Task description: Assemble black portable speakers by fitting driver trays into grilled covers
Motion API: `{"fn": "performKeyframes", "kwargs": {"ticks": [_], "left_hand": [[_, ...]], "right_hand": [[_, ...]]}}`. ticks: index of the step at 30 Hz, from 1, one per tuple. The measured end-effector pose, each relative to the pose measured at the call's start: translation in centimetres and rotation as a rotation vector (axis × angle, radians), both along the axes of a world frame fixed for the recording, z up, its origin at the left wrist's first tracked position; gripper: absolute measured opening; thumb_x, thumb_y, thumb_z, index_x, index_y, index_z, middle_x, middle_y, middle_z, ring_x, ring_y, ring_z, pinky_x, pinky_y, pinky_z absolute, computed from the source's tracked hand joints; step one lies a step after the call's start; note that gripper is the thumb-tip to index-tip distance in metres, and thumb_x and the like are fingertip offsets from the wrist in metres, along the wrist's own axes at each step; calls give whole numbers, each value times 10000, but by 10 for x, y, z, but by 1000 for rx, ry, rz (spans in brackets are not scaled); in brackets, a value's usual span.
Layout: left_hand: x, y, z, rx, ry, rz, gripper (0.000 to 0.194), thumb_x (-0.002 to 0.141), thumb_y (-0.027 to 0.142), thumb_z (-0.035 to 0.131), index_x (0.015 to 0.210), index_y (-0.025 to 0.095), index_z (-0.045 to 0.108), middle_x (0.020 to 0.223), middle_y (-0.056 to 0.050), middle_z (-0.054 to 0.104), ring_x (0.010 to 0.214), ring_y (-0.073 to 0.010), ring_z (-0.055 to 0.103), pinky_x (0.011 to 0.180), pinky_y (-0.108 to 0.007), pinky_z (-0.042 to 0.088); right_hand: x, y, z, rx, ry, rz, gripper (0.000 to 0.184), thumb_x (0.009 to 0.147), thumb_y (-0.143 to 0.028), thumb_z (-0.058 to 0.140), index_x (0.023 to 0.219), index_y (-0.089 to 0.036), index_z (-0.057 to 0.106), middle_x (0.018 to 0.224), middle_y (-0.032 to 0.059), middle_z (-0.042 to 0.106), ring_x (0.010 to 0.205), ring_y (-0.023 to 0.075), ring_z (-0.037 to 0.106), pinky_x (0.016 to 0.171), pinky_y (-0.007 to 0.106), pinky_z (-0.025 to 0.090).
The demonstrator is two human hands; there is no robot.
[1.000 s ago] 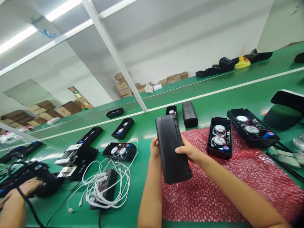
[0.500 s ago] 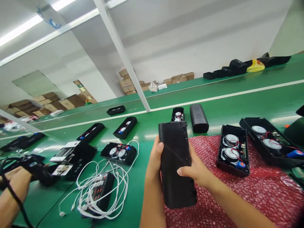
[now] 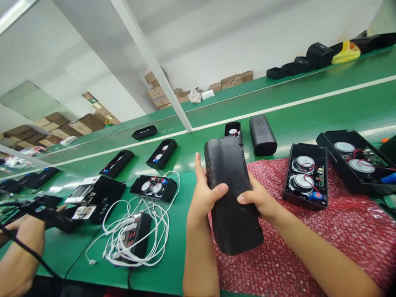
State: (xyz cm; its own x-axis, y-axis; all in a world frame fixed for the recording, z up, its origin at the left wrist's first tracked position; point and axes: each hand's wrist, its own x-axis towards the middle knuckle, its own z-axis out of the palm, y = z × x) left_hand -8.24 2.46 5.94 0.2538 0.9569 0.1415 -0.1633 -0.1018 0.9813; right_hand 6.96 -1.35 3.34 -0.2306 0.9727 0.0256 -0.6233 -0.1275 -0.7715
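A black speaker housing (image 3: 233,222) is held up in front of me, its smooth side facing the camera. My left hand (image 3: 202,194) grips its left edge, thumb across the front and one finger pointing up. On the other edge, my right hand (image 3: 260,198) holds it with the thumb pressed on the front and the fingers hidden behind. Below lies red bubble wrap (image 3: 297,247). To the right on the wrap, an open speaker housing (image 3: 306,175) shows two round drivers, red wires and a blue part.
A larger open speaker (image 3: 355,161) stands at the far right, and a closed speaker (image 3: 262,135) behind the wrap. Left of me, white cables (image 3: 161,243) tangle over a charging hub (image 3: 139,235). A co-worker's arm (image 3: 27,243) reaches in beside a black device at far left.
The housing has turned in my hands, bringing its perforated left side into view. My left thumb has moved onto its front. The camera view has shifted slightly downward.
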Motion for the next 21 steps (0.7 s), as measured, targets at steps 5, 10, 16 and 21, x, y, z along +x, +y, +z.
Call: {"fn": "performKeyframes", "kwargs": {"ticks": [5,10,16,21], "left_hand": [[-7,-1,4,-75,-77,12,1009,629,432,805,1463,326,246,1240,-79,573,1086,-320,602,961,-449,485],[-7,2,2,-117,-59,29,969,638,397,808,1449,310,285,1178,-84,604,1065,-319,613,911,-431,513],[-2,8,-4,-63,89,62,1027,629,427,828,1467,283,253,1218,-95,568,1136,-329,577,1006,-464,447],[0,2,2,-98,-59,40,970,628,388,811,1446,290,298,1203,-77,595,1072,-298,613,920,-397,512]], "right_hand": [[-1,6,-11,-145,57,30,571,510,-209,669,1066,-206,540,779,-4,660,584,156,597,486,250,489],[-4,8,-16,-181,84,34,560,515,-204,670,1062,-213,552,812,7,671,604,171,609,514,282,513],[-5,8,-13,-129,100,-12,673,515,-143,672,1161,-238,507,885,-3,686,708,183,649,632,287,536],[0,11,-19,-152,119,40,583,520,-179,654,1087,-219,525,794,-1,675,593,164,614,518,270,516]]}}
